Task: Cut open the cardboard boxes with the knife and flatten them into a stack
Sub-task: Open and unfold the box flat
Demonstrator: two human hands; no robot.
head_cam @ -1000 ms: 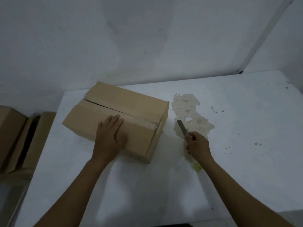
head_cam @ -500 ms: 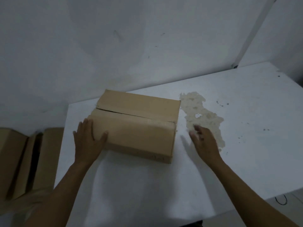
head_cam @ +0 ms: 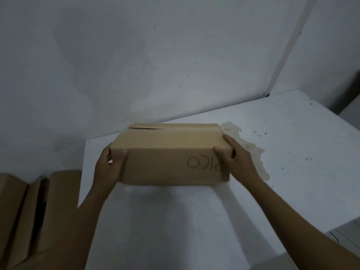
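You are gripping the cardboard box (head_cam: 171, 152) at both ends: your left hand (head_cam: 107, 168) and right hand (head_cam: 237, 160) are each curling fingers and thumb round an end. The right hand is no longer holding the knife, which is out of view. The box is now sitting between your hands with the slit seam beyond your fingertips, probably being turned for the next cut.

The cardboard box (head_cam: 165, 152) sits on the tabletop (head_cam: 175, 221), close to the wall (head_cam: 155, 65) behind. There is room in front and on the right.
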